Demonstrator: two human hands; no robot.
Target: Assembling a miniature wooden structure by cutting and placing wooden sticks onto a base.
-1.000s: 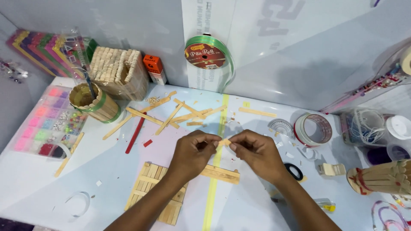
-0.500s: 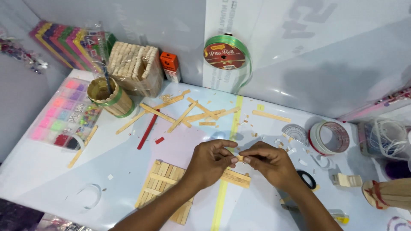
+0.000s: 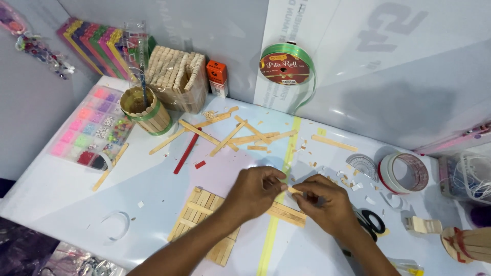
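Observation:
My left hand (image 3: 255, 191) and my right hand (image 3: 325, 202) meet over the white table, both pinching a small wooden stick piece (image 3: 294, 190) between their fingertips. Under the hands lies a flat panel of glued craft sticks (image 3: 202, 222), partly hidden by my left forearm, and a pair of joined sticks (image 3: 289, 213) just below the fingers. A loose pile of craft sticks (image 3: 230, 135) lies farther back, with a red stick (image 3: 185, 153) beside it.
A stick-clad cup (image 3: 146, 110), a stick box (image 3: 176, 76), a bead organiser (image 3: 92, 128) and coloured sheets (image 3: 97, 43) stand back left. A green ribbon spool (image 3: 286, 69) leans on the wall. Tape roll (image 3: 404, 173), protractor (image 3: 364, 166) and scissors (image 3: 371, 222) lie right.
The view has shifted, so everything sits lower and more to the right in the frame. My hands stay together on the small stick piece, fingers slightly reworked.

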